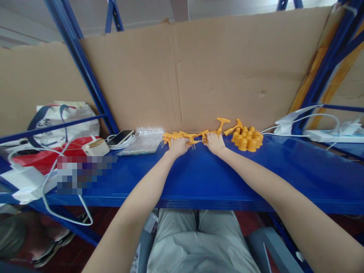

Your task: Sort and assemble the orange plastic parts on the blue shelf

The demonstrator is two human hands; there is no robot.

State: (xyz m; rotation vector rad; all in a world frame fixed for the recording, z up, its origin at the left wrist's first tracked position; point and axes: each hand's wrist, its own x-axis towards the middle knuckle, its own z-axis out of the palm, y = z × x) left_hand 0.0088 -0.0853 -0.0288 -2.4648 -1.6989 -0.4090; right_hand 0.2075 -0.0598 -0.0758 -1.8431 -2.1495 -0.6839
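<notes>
A low row of orange corkscrews [195,135], with T-shaped handles and bare metal spirals, lies along the foot of the cardboard. My left hand [179,148] rests palm down at the left part of this row, its fingers curled over some of the corkscrews and partly hidden. At the row's right end, my right hand [215,144] lies over the pieces with its fingers apart. Just beyond it, one T-handled orange piece [220,126] stands up, and another orange piece [234,127] leans to its right. Several orange ribbed caps [247,138] stand grouped to the right of my right hand.
Cardboard [227,76] walls the back of the blue shelf [199,178]. At left lie a clear plastic bag [145,142], a phone [121,138] on a coiled white cable, a cloth bag [65,121] and chargers. A power strip [332,135] sits far right.
</notes>
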